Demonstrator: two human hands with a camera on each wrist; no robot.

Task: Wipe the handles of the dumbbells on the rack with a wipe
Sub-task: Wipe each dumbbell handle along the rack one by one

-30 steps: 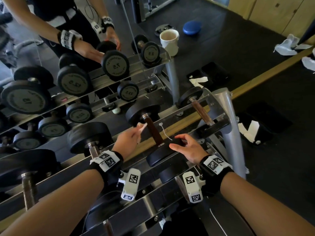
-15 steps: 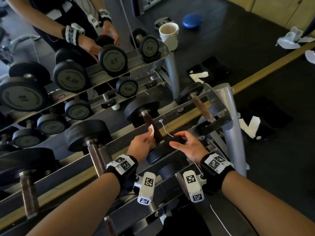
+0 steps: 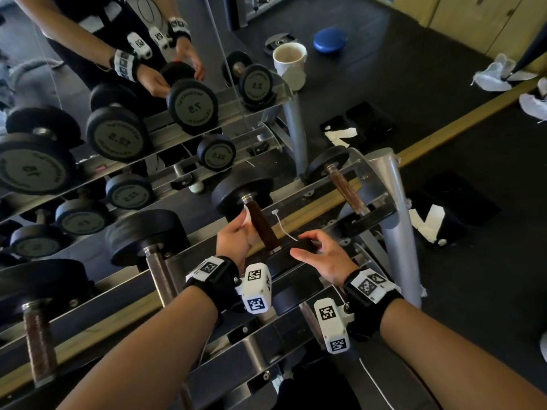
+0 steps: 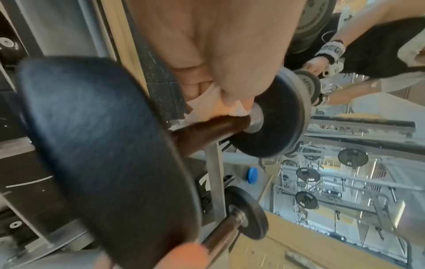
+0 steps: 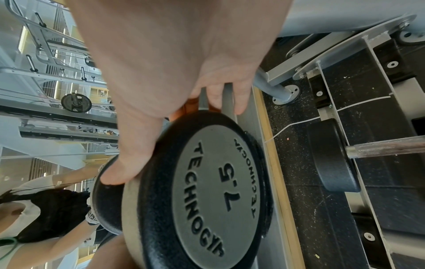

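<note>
A 7.5 dumbbell lies across the rack's top rails, its dark brown handle (image 3: pixel 263 226) pointing away from me. My left hand (image 3: pixel 244 223) pinches a white wipe (image 3: pixel 247 216) and presses it on the handle's left side, close to the far head (image 3: pixel 236 190). The left wrist view shows the wipe (image 4: pixel 207 107) bunched under my fingers (image 4: pixel 230 85) on the handle (image 4: pixel 214 127). My right hand (image 3: pixel 306 245) grips the near head (image 3: pixel 296 253). In the right wrist view, thumb and fingers (image 5: pixel 216 98) curl over the rim of that head (image 5: pixel 218 200).
A smaller dumbbell (image 3: pixel 346 190) lies to the right and bigger ones (image 3: pixel 157 267) to the left. A mirror (image 3: pixel 118 113) behind the rack repeats everything. A white cup (image 3: pixel 291 65), a blue disc (image 3: pixel 330 39) and crumpled wipes (image 3: pixel 497 74) sit beyond.
My left hand has brought the wipe from the left onto the brown handle and slid it toward the far head. My right hand has stayed on the near head.
</note>
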